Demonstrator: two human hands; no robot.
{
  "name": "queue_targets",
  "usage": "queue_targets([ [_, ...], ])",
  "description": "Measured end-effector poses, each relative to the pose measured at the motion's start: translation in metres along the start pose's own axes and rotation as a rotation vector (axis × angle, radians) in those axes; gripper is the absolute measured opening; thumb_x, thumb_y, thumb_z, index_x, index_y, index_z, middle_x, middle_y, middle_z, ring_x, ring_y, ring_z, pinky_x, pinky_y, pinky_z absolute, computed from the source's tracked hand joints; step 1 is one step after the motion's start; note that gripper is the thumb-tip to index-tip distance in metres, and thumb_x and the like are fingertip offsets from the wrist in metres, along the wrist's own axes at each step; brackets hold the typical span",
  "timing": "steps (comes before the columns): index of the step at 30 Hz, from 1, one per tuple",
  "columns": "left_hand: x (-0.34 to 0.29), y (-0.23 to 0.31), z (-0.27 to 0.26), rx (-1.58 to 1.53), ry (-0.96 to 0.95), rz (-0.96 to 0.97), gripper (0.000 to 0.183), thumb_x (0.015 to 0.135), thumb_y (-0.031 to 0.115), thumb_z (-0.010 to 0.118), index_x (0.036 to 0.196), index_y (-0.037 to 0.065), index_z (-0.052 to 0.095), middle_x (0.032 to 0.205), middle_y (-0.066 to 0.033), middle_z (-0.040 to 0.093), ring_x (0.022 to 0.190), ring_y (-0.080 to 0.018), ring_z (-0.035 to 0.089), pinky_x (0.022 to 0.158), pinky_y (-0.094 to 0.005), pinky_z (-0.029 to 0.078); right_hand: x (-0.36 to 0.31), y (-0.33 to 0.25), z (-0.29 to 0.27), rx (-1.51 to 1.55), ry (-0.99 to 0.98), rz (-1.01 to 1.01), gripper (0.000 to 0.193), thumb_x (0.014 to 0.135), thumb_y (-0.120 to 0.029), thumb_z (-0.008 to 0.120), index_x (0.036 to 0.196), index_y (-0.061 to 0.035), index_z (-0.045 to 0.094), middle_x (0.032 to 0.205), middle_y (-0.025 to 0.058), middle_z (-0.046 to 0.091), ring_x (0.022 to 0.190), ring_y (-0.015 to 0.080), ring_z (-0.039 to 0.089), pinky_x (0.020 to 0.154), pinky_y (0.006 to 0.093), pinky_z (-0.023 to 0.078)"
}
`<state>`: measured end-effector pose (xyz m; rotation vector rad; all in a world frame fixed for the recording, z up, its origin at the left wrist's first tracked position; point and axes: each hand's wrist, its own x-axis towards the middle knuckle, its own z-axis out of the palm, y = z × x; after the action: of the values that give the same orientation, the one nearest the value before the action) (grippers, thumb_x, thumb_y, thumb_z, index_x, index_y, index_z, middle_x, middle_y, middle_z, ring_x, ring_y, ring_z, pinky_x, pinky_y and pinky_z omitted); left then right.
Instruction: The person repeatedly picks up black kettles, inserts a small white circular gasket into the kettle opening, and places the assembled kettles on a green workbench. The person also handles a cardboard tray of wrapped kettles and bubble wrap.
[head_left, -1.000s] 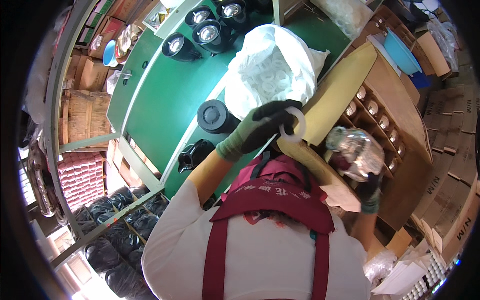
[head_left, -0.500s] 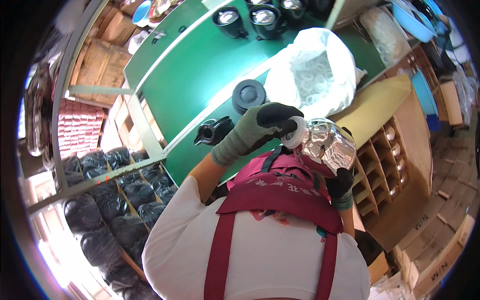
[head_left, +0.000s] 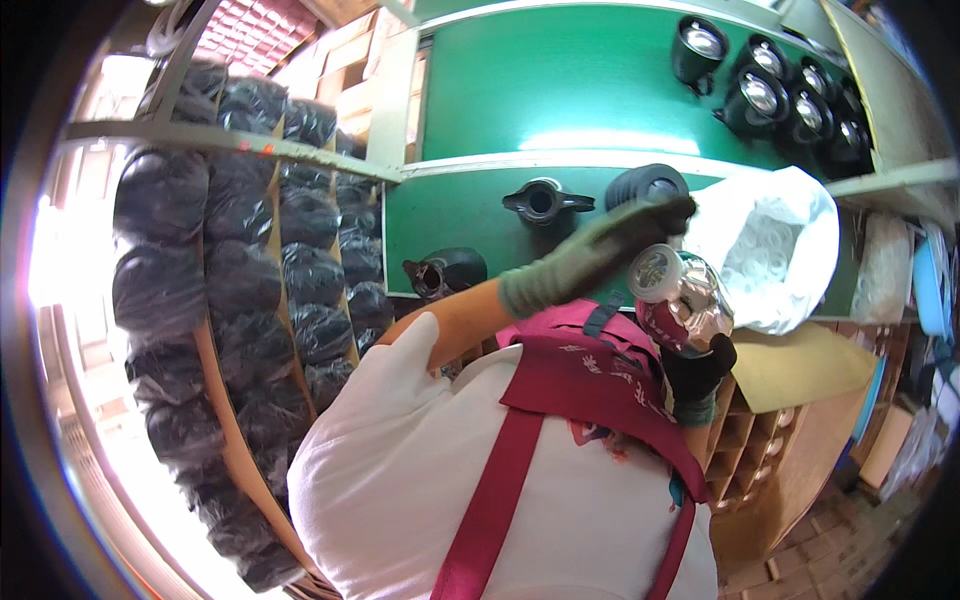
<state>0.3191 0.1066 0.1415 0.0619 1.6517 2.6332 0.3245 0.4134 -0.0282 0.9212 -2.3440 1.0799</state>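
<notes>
A shiny silvered glass flask liner (head_left: 702, 312) rests against the front of my maroon apron. My gloved right hand (head_left: 700, 372) grips its lower side. Over the liner's mouth sits a translucent white ring (head_left: 656, 273). My left hand (head_left: 640, 228), in a grey and black glove, is stretched out above that ring with nothing visible in it. Just beyond its fingers are round ribbed black parts (head_left: 640, 184). On the green bench stands a black collar with a spout (head_left: 543, 203); a black jug-like part (head_left: 447, 272) lies nearer my left forearm.
A white bag (head_left: 818, 250) of translucent rings stands on the bench at right. Several black jugs with silvery tops (head_left: 755, 95) are grouped at the back right. Plastic-wrapped black items (head_left: 250, 270) fill dividers at left. A divided carton (head_left: 735, 440) holds silvery liners below right.
My view has swung left. My left hand has let go of the translucent ring, which now sits on the liner's mouth, and has moved away toward the bench. The right hand keeps its grip.
</notes>
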Motion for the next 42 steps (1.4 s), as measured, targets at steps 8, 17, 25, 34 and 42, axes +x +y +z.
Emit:
queue_targets([
  [8,-0.068,-0.076,-0.173,1.617,0.505,-0.123,0.064,0.081,0.027,0.073,0.141,0.014,0.054,0.135,-0.0140,0.058,0.120,-0.0341,0.057,0.101,-0.0465,0.046,0.077,-0.023,0.010,-0.148,-0.310,-0.093,0.078,0.073,-0.053,0.080,0.127,-0.0012,0.058,0.109,0.0201,0.064,0.097,0.0405,0.063,0.080,0.0515,0.048],
  [17,-0.016,-0.066,-0.205,1.815,0.226,-0.290,0.043,0.073,0.021,0.072,0.115,0.012,0.068,0.115,-0.0172,0.066,0.107,-0.0357,0.063,0.094,-0.0477,0.049,0.144,-0.058,-0.017,0.267,-0.268,0.136,0.051,0.082,-0.029,0.078,0.122,-0.0041,0.061,0.114,0.0149,0.067,0.102,0.0303,0.066,0.086,0.0422,0.054],
  [25,-0.046,0.061,-0.194,0.865,0.116,-0.109,0.046,0.091,0.026,0.064,0.126,-0.005,0.059,0.112,-0.0145,0.069,0.097,-0.0231,0.067,0.086,-0.0357,0.055,0.133,-0.024,-0.007,2.026,-0.255,0.964,0.041,0.098,-0.025,0.060,0.130,-0.0008,0.053,0.127,0.0124,0.062,0.112,0.0196,0.062,0.098,0.0363,0.051],
  [34,0.032,0.054,-0.045,0.487,-0.046,-0.265,0.065,0.075,0.022,0.086,0.127,-0.008,0.061,0.123,-0.0123,0.069,0.110,-0.0209,0.066,0.096,-0.0346,0.052,0.162,-0.027,-0.014,1.615,-0.247,0.522,0.060,0.091,-0.014,0.073,0.144,-0.0053,0.046,0.142,0.0092,0.054,0.130,0.0206,0.051,0.111,0.0378,0.042],
  [42,0.062,0.067,-0.040,0.710,-0.222,-0.091,0.047,0.068,0.010,0.083,0.111,-0.003,0.069,0.099,-0.0162,0.069,0.088,-0.0299,0.069,0.081,-0.0351,0.054,0.171,0.011,-0.031,1.043,-0.393,0.287,0.059,0.090,-0.018,0.073,0.143,-0.0053,0.049,0.142,0.0105,0.055,0.132,0.0201,0.050,0.114,0.0379,0.037],
])
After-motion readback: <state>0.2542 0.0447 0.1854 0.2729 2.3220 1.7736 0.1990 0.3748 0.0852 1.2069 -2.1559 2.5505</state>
